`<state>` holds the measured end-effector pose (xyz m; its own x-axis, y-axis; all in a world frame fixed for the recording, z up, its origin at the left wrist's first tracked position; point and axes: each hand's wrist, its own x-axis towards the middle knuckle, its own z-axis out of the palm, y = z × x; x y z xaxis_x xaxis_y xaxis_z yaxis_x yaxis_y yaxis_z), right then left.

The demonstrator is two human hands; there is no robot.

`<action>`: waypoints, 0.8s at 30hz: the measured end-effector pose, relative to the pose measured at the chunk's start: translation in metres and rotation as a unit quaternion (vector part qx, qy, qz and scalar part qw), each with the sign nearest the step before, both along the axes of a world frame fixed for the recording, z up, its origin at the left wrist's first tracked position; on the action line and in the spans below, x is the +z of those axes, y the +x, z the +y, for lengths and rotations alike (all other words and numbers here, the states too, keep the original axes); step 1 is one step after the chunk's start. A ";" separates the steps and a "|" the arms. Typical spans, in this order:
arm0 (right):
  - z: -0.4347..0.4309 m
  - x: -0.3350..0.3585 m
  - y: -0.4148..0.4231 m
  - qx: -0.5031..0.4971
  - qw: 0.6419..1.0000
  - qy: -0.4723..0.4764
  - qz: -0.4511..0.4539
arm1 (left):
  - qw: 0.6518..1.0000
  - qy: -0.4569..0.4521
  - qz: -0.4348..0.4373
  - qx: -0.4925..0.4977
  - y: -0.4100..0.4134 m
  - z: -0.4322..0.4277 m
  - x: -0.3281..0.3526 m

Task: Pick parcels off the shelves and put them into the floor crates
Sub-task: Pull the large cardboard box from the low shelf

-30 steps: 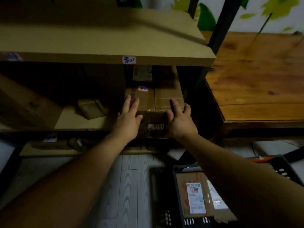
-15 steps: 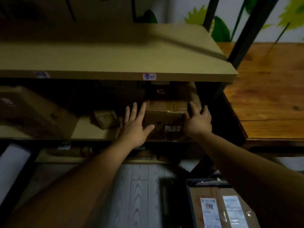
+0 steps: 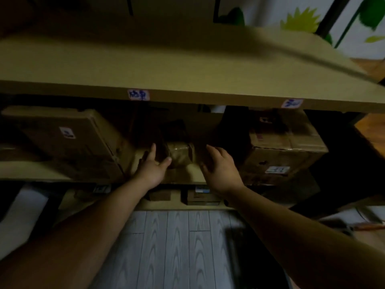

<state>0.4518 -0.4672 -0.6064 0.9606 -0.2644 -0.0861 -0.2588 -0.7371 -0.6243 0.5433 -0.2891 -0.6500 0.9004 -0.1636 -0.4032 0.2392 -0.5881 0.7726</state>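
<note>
The small taped parcel (image 3: 180, 156) lies near the front edge of the shelf (image 3: 184, 177), straight ahead between the left hand (image 3: 153, 170) and right hand (image 3: 220, 171), both spread-fingered and holding nothing, the left thumb seemingly nearest.

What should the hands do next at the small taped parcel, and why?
Probably close both hands round the small taped parcel and draw it off the shelf: the left hand and right hand flank it, both open, neither gripping it yet.
</note>
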 end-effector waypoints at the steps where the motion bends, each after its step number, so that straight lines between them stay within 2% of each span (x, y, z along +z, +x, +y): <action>1: 0.005 -0.006 0.010 -0.010 1.000 0.022 0.017 | 1.000 -0.024 0.013 0.004 0.005 -0.001 -0.001; 6: 0.017 -0.031 0.068 -0.062 0.979 0.165 0.103 | 0.993 -0.083 0.072 0.043 0.034 -0.020 -0.014; 9: 0.018 -0.044 0.086 -0.050 0.970 0.208 0.113 | 0.985 -0.124 0.094 0.074 0.040 -0.034 -0.024; 12: 0.023 -0.055 0.081 -0.039 0.951 0.294 0.088 | 0.980 -0.152 0.100 0.086 0.034 -0.036 -0.030; 14: 0.025 -0.060 0.072 -0.046 0.948 0.311 0.059 | 0.975 -0.167 0.098 0.110 0.026 -0.032 -0.032; 17: 0.028 -0.062 0.048 -0.062 0.956 0.285 0.040 | 0.962 -0.189 0.118 0.157 0.010 -0.023 -0.034; 21: 0.032 -0.065 0.017 -0.036 0.963 0.264 0.050 | 0.966 -0.178 0.107 0.152 -0.016 -0.015 -0.037; 24: 0.031 -0.062 0.015 -0.055 0.943 0.324 0.053 | 0.972 -0.159 0.081 0.151 -0.018 -0.015 -0.041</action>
<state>0.4669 -0.4359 -0.6683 0.9073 -0.2214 -0.3574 -0.3975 -0.1749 -0.9008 0.5248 -0.3037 -0.6905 0.8561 -0.0410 -0.5152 0.4968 -0.2095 0.8422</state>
